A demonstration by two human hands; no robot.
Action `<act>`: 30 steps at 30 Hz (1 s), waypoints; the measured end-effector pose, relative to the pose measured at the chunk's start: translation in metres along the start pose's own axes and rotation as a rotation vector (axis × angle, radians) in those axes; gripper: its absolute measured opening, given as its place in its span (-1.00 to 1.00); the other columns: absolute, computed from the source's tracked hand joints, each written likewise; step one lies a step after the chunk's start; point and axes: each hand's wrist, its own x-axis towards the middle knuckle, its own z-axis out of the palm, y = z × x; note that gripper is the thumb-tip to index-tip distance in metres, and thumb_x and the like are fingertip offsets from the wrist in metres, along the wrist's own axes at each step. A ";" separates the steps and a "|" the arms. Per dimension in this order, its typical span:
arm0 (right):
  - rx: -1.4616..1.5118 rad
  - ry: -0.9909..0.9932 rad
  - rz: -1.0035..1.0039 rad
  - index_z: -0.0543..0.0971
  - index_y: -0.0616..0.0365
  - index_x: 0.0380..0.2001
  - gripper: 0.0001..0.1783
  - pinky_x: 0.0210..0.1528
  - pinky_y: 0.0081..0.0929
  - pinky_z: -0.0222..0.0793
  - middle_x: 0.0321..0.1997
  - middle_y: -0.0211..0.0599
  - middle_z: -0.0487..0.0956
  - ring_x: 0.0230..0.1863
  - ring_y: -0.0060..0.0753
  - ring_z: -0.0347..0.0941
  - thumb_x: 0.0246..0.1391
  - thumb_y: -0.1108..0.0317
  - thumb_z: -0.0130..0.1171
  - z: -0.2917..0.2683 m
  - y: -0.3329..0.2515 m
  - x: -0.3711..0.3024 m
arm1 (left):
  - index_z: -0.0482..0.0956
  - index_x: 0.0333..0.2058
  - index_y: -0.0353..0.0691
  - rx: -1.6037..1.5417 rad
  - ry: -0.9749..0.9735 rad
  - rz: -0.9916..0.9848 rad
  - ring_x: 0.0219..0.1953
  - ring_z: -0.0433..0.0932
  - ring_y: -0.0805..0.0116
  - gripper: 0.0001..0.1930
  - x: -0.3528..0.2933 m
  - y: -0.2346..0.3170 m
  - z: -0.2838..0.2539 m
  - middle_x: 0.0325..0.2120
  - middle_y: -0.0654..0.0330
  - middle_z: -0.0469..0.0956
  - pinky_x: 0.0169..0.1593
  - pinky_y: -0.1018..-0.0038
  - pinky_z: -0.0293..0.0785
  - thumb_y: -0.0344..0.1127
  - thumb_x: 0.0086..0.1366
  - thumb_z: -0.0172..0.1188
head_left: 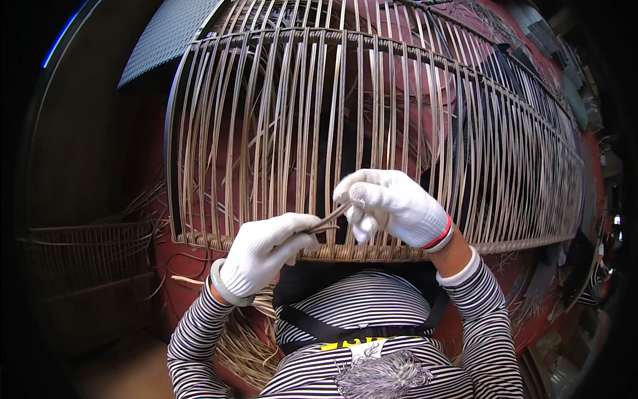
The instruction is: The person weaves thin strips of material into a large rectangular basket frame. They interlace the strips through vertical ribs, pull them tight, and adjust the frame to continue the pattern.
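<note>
My left hand, in a white knit glove, is closed on brown wicker strands whose short ends poke out past its fingertips. The gloved fingers of my right hand are bent and pinch the far end of one strand, up and to the right of my left hand. Both hands are above the near braided edge of a large wicker panel. Long, narrow strands run side by side across this panel, and a twisted band crosses them farther off. Where the fingers overlap the strands, the exact grip is hidden.
A heap of loose wicker strands lies beside my left forearm, and more scraps cover the red floor. Upper left stands a blue-grey textured panel. Another woven panel is dim at the left.
</note>
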 end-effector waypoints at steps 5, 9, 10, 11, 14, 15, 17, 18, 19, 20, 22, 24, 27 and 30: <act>0.169 0.020 -0.073 0.65 0.35 0.08 -0.51 -0.27 -0.58 0.66 -0.27 -0.28 0.69 -0.35 -0.53 0.65 0.47 0.05 0.27 -0.005 0.026 0.000 | 0.58 0.26 -0.35 0.151 0.116 0.220 -0.51 0.65 0.55 -0.55 -0.001 -0.002 0.013 -0.37 0.18 0.79 -0.42 0.57 0.57 -0.59 0.42 0.29; -0.059 0.167 -0.143 0.68 0.32 0.04 -0.58 -0.25 -0.59 0.65 -0.25 -0.32 0.71 -0.35 -0.61 0.63 0.50 0.10 0.23 -0.006 0.029 -0.003 | 0.62 0.26 -0.33 0.151 0.082 0.238 -0.49 0.66 0.55 -0.55 0.003 -0.006 0.015 -0.33 0.16 0.79 -0.41 0.58 0.58 -0.59 0.41 0.31; -0.130 0.202 -0.179 0.68 0.31 0.04 -0.60 -0.25 -0.60 0.65 -0.25 -0.34 0.71 -0.35 -0.62 0.63 0.51 0.13 0.22 -0.004 0.028 -0.004 | 0.63 0.25 -0.32 0.143 0.068 0.197 -0.48 0.66 0.54 -0.56 0.004 -0.007 0.015 -0.33 0.16 0.79 -0.40 0.58 0.59 -0.58 0.41 0.31; -0.201 0.249 -0.195 0.68 0.31 0.04 -0.62 -0.25 -0.61 0.64 -0.26 -0.35 0.71 -0.36 -0.63 0.62 0.52 0.16 0.21 -0.001 0.028 -0.005 | 0.69 0.17 -0.32 0.141 0.122 0.221 -0.37 0.74 0.52 -0.63 0.006 -0.009 0.016 -0.25 0.14 0.80 -0.32 0.58 0.65 -0.58 0.40 0.32; -0.299 0.342 -0.251 0.72 0.30 0.00 -0.77 -0.25 -0.66 0.61 -0.27 -0.37 0.72 -0.37 -0.69 0.61 0.47 0.35 0.25 0.015 0.030 -0.005 | 0.70 0.09 -0.34 0.218 0.084 0.198 -0.21 0.79 0.46 -0.71 0.009 -0.013 0.015 -0.13 0.10 0.80 -0.19 0.58 0.72 -0.57 0.42 0.31; -0.386 0.387 -0.241 0.73 0.30 -0.02 -0.78 -0.26 -0.67 0.60 -0.27 -0.36 0.74 -0.38 -0.71 0.61 0.45 0.37 0.26 0.022 0.032 -0.005 | 0.71 0.06 -0.35 0.122 0.104 0.155 -0.18 0.80 0.44 -0.74 0.009 -0.014 0.016 -0.10 0.10 0.79 -0.16 0.57 0.73 -0.57 0.42 0.31; -0.439 0.390 -0.293 0.74 0.31 -0.01 -0.78 -0.28 -0.69 0.58 -0.27 -0.36 0.77 -0.39 -0.73 0.61 0.43 0.40 0.29 0.033 0.036 -0.002 | 0.71 0.00 -0.36 -0.044 0.145 0.059 -0.11 0.80 0.41 -0.80 0.008 -0.014 0.014 -0.06 0.09 0.78 -0.09 0.56 0.75 -0.57 0.44 0.30; -0.452 0.377 -0.310 0.74 0.30 0.02 -0.76 -0.28 -0.68 0.59 -0.28 -0.36 0.77 -0.40 -0.72 0.61 0.42 0.40 0.29 0.037 0.038 0.000 | 0.71 -0.01 -0.37 -0.101 0.158 0.016 -0.10 0.80 0.41 -0.81 0.007 -0.014 0.013 -0.04 0.09 0.78 -0.07 0.56 0.75 -0.58 0.44 0.30; -0.485 0.365 -0.294 0.74 0.30 0.03 -0.76 -0.27 -0.69 0.59 -0.26 -0.36 0.77 -0.38 -0.71 0.62 0.43 0.39 0.28 0.039 0.038 0.002 | 0.71 -0.02 -0.37 -0.136 0.165 -0.034 -0.10 0.80 0.41 -0.82 0.006 -0.013 0.012 -0.03 0.08 0.78 -0.05 0.56 0.75 -0.58 0.44 0.29; -0.518 0.349 -0.257 0.74 0.29 0.04 -0.76 -0.25 -0.69 0.59 -0.25 -0.36 0.77 -0.36 -0.71 0.63 0.44 0.39 0.26 0.040 0.039 0.004 | 0.71 -0.03 -0.37 -0.172 0.172 -0.079 -0.09 0.80 0.41 -0.83 0.004 -0.012 0.009 -0.02 0.08 0.77 -0.02 0.56 0.75 -0.58 0.45 0.28; -0.477 0.313 -0.240 0.73 0.29 0.05 -0.74 -0.22 -0.68 0.60 -0.21 -0.34 0.78 -0.32 -0.69 0.66 0.46 0.37 0.23 0.040 0.040 0.009 | 0.74 -0.02 -0.37 -0.169 0.168 -0.123 -0.13 0.80 0.43 -0.80 0.001 -0.010 0.005 -0.08 0.09 0.79 -0.08 0.57 0.76 -0.60 0.42 0.30; -0.442 0.274 -0.232 0.73 0.29 0.06 -0.73 -0.18 -0.66 0.61 -0.18 -0.33 0.78 -0.28 -0.67 0.69 0.49 0.35 0.20 0.040 0.041 0.013 | 0.75 0.00 -0.36 -0.145 0.203 -0.116 -0.16 0.80 0.45 -0.78 -0.001 -0.009 0.003 -0.12 0.10 0.80 -0.14 0.58 0.76 -0.60 0.41 0.32; -0.401 0.205 -0.242 0.69 0.30 0.12 -0.68 -0.09 -0.59 0.65 -0.11 -0.28 0.78 -0.21 -0.58 0.73 0.54 0.31 0.13 0.044 0.042 0.017 | 0.76 0.05 -0.34 -0.228 0.298 -0.074 -0.23 0.78 0.51 -0.72 -0.006 -0.010 0.004 -0.18 0.13 0.81 -0.25 0.64 0.71 -0.61 0.38 0.34; -0.379 0.187 -0.172 0.66 0.33 0.15 -0.66 -0.02 -0.55 0.66 -0.07 -0.22 0.78 -0.16 -0.53 0.74 0.55 0.32 0.11 0.050 0.040 0.021 | 0.70 0.18 -0.29 -0.306 0.354 -0.041 -0.22 0.77 0.49 -0.62 -0.011 -0.013 0.004 -0.11 0.18 0.80 -0.14 0.54 0.75 -0.52 0.41 0.38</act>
